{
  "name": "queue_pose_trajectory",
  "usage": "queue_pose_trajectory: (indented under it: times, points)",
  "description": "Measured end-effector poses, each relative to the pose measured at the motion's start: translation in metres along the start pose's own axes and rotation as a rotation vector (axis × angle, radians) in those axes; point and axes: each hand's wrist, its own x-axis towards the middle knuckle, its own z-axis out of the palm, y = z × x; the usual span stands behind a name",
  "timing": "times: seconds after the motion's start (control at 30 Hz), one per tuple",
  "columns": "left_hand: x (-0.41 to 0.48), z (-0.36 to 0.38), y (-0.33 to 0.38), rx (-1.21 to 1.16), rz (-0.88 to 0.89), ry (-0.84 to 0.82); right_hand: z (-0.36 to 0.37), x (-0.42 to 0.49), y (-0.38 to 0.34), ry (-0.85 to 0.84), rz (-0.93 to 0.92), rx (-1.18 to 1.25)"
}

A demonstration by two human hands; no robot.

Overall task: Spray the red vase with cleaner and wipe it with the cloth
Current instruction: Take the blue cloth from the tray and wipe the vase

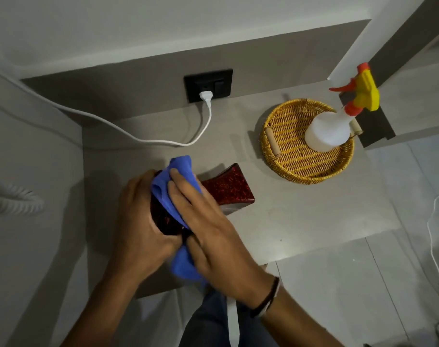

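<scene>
The red vase (228,190) is tilted over the grey counter, its flared base toward the right and its dark upper body between my hands. My left hand (140,221) grips the vase's upper part from the left. My right hand (208,226) presses the blue cloth (174,194) flat against the vase from above; one end of the cloth bunches up above my fingers, the other hangs out below my palm. The white spray bottle (328,131) with its yellow and orange trigger head stands apart at the right, inside a wicker basket.
The round wicker basket (301,169) with wooden handles sits at the back right of the counter (301,221). A white plug and cable (205,121) run from the black wall socket (208,83) across the back. A coiled white cord (10,204) lies far left.
</scene>
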Motion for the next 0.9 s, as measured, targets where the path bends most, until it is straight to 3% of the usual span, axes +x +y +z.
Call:
queue_pose_trajectory:
  times: [0.13, 0.23, 0.4, 0.5, 0.6, 0.7, 0.77, 0.9]
  points:
    - [-0.009, 0.000, -0.003, 0.007, -0.030, 0.029, -0.045, -0.013, 0.064, -0.148, 0.220, -0.290]
    - [-0.007, 0.002, 0.001, -0.024, -0.031, 0.050, -0.058, -0.014, 0.076, -0.131, 0.263, -0.388]
    - [0.002, 0.006, 0.005, -0.015, -0.019, -0.034, -0.013, -0.004, 0.012, -0.027, -0.027, -0.015]
    - [-0.001, 0.004, -0.005, 0.021, -0.089, -0.066, -0.010, 0.001, 0.017, -0.054, -0.114, -0.039]
    - [-0.006, -0.002, -0.002, 0.044, -0.035, 0.031, -0.040, -0.011, 0.068, -0.127, 0.107, -0.130]
    - [-0.006, 0.001, 0.005, -0.015, -0.062, 0.040, -0.069, -0.019, 0.106, -0.055, 0.347, -0.309]
    - [0.001, -0.001, 0.007, -0.100, -0.166, 0.035, -0.075, -0.020, 0.113, 0.081, 0.485, -0.167]
    - [0.017, -0.010, 0.010, -0.338, -0.339, -0.014, -0.073, -0.016, 0.101, 0.346, 0.744, 0.478]
